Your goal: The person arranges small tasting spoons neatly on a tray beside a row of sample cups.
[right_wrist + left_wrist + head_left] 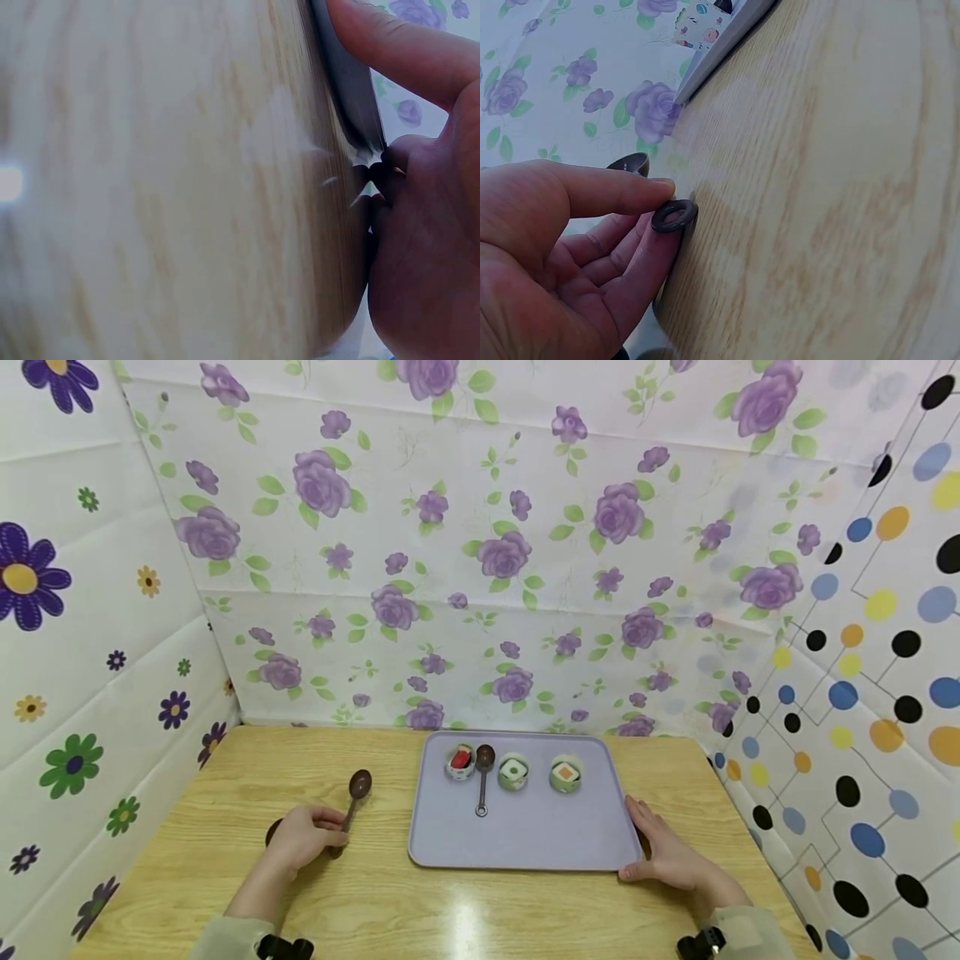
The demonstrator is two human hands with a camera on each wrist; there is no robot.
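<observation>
Left hand (303, 837) pinches the spoon (352, 802) by its handle end, bowl pointing away. Right hand (663, 852) clasps the tray (525, 839) edge. I'd grip closer to mid-handle so it won't wobble.

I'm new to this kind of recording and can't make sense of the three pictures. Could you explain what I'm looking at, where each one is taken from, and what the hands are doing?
There is no machine here: a person works with two bare hands and wears three cameras. The big picture comes from a camera on the head, looking down at a wooden table boxed in by patterned sheets. The two close, tilted pictures come from cameras on each wrist.

On the table lies a lilac tray. On it stand three small toy sushi rolls: one with red filling, one white, one orange. A brown spoon lies between the first two.

The left hand pinches the ringed handle end of a second brown spoon; the left wrist view shows that ring between thumb and fingers. The right hand holds the tray's right edge.
</observation>
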